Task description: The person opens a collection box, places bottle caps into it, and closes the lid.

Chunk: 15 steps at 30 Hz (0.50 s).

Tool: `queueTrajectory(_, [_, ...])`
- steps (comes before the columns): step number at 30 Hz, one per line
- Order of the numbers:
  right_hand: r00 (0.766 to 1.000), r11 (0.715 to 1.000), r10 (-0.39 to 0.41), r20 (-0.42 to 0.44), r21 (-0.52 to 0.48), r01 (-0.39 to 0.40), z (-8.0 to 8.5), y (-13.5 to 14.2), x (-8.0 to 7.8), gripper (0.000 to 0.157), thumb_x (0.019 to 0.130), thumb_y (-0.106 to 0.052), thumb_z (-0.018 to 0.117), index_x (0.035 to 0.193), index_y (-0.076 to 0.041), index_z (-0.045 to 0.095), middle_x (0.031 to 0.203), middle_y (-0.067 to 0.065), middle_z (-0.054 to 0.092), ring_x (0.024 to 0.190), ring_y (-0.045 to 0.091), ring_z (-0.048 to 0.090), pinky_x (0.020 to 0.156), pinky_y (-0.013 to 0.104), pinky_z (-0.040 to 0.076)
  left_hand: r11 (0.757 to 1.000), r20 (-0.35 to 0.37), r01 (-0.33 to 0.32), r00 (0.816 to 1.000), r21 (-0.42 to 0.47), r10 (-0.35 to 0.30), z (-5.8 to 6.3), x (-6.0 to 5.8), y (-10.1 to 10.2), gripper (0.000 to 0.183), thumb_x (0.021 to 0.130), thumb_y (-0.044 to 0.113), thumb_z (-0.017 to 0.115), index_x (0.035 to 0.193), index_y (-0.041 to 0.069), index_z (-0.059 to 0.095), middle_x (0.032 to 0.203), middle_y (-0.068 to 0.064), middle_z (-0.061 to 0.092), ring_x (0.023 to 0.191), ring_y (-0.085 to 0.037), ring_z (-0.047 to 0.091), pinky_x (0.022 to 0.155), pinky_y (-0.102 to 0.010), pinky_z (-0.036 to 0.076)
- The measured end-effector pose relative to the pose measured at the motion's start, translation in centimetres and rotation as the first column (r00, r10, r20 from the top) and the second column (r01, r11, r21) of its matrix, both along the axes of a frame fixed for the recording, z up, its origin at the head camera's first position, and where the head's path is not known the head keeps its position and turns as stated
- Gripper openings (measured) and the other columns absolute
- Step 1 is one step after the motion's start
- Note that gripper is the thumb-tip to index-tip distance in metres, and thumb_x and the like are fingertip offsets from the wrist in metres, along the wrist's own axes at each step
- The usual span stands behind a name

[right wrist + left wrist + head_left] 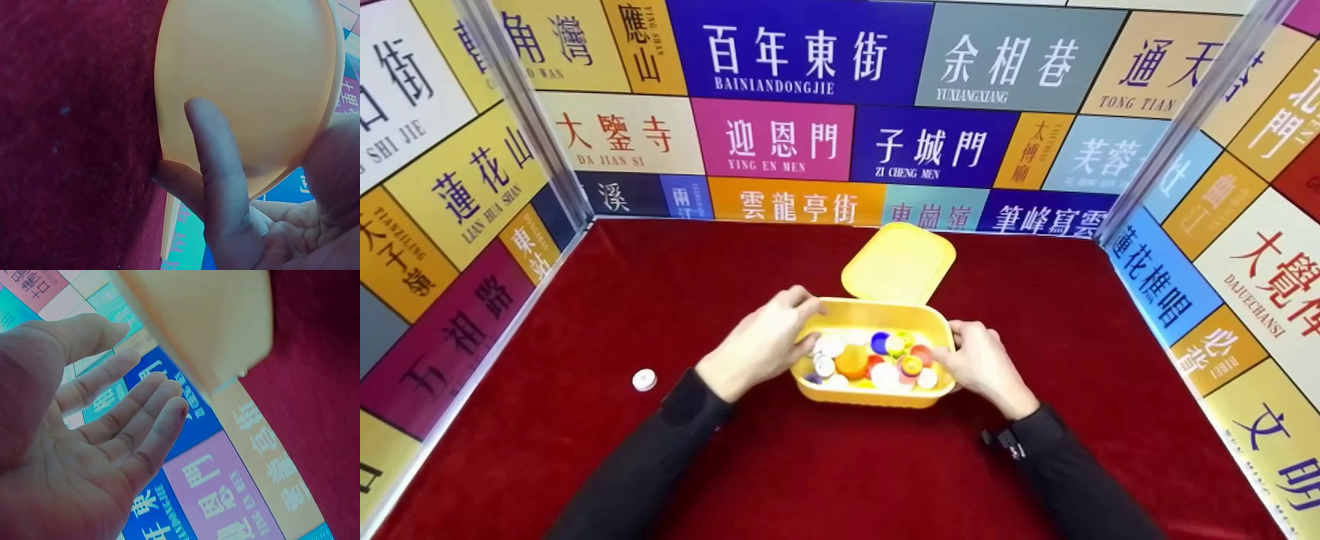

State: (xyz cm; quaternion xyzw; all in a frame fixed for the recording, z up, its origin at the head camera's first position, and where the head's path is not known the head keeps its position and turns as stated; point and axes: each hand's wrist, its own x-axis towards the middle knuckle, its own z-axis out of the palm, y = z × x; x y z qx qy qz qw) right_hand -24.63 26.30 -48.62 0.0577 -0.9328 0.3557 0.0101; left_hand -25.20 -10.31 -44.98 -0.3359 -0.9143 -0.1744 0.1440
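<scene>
A yellow plastic box (874,399) holds several bottle caps (853,361) in white, orange, red, blue and yellow. My right hand (982,366) holds its right end, the thumb over the rim and the fingers outside. In the right wrist view, two fingers (216,146) lie along the box's outer wall. At the left end, my left hand (765,341) is over the rim with its fingers loosely bent. The left wrist view shows that palm and its spread fingers (163,430) beside the box wall, holding nothing.
Behind the box lies its yellow lid (900,262). A single white cap (644,380) rests on the dark red cloth (825,480) to the left. Panels (772,139) printed with coloured signs enclose the back and sides, with metal posts (529,112) at the corners.
</scene>
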Motion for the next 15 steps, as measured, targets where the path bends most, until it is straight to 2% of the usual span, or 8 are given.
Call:
queueTrajectory(5, [1.0, 1.0, 0.004, -0.015, 0.01, -0.003, 0.2, 0.0, 0.0, 0.041, 0.103, -0.028, 0.088, 0.132, 0.001, 0.082, 0.108, 0.016, 0.087, 0.08, 0.02, 0.081, 0.066, 0.023, 0.062, 0.997, 0.006, -0.059, 0.998, 0.051, 0.059, 0.1, 0.0, -2.5, 0.033, 0.107, 0.015, 0.084, 0.138, 0.009, 0.078, 0.131, -0.015, 0.073, 0.115, -0.033, 0.074, 0.099, -0.049, 0.073])
queueTrajectory(10, [1.0, 1.0, -0.01, -0.011, 0.013, 0.01, 0.2, 0.1, 0.0, 0.043, 0.103, -0.027, 0.088, 0.135, 0.001, 0.082, 0.112, 0.017, 0.087, 0.083, 0.021, 0.081, 0.068, 0.024, 0.063, 0.99, 0.013, -0.119, 0.993, 0.078, 0.118, -0.4, 0.0, -5.3, 0.037, 0.106, 0.016, 0.085, 0.142, 0.009, 0.076, 0.134, -0.016, 0.072, 0.12, -0.037, 0.075, 0.101, -0.053, 0.072])
queueTrajectory(12, [1.0, 1.0, -0.01, -0.004, 0.011, 0.01, 0.2, 0.1, 0.1, 0.045, 0.103, -0.026, 0.087, 0.138, 0.002, 0.081, 0.114, 0.018, 0.087, 0.084, 0.022, 0.082, 0.069, 0.024, 0.063, 0.987, 0.034, -0.143, 0.989, 0.074, 0.141, -0.7, 0.2, -6.4, 0.04, 0.105, 0.016, 0.086, 0.143, 0.008, 0.076, 0.135, -0.018, 0.072, 0.122, -0.039, 0.074, 0.103, -0.055, 0.07])
queueTrajectory(15, [1.0, 1.0, -0.008, 0.005, 0.008, 0.008, 0.2, 0.2, 0.1, 0.045, 0.104, -0.025, 0.086, 0.139, 0.002, 0.08, 0.115, 0.019, 0.086, 0.084, 0.021, 0.081, 0.069, 0.025, 0.064, 0.983, 0.101, -0.18, 0.979, 0.038, 0.175, -1.2, 0.7, -7.9, 0.044, 0.104, 0.017, 0.087, 0.145, 0.006, 0.075, 0.139, -0.02, 0.071, 0.125, -0.042, 0.072, 0.106, -0.057, 0.069])
